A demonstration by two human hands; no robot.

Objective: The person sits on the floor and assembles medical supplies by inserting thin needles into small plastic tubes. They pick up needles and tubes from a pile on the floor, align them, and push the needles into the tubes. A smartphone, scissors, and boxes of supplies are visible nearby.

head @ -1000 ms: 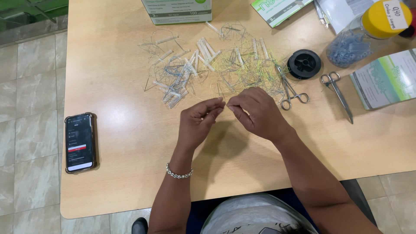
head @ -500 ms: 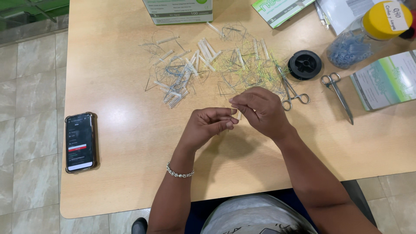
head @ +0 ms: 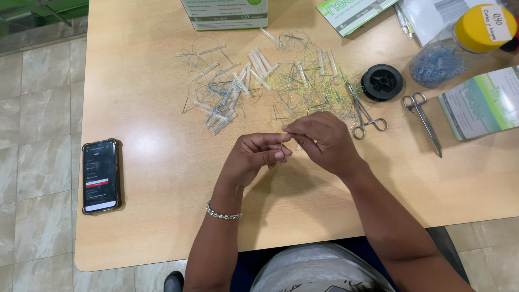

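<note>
Between my fingertips, above the pale wooden surface (head: pixel 162 162), a thin yellowish thread (head: pixel 281 141) is pinched.

Since a second ago my left hand (head: pixel 254 157) and right hand (head: pixel 324 141) have closed together on it, my left thumb sliding over the strand: I judge I'm working its end. Beyond lie the tangle of threads and clear tubes (head: pixel 259 86), steel forceps (head: pixel 363 113), black spool (head: pixel 381 82), scissors (head: pixel 423 119); the phone (head: pixel 100 176) sits well left.

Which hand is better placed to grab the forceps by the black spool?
Right, probably. The right hand sits just beside the forceps on that side of the table. The left hand is farther away and would have to cross over. Both hands' fingers pinch a thin thread.
</note>
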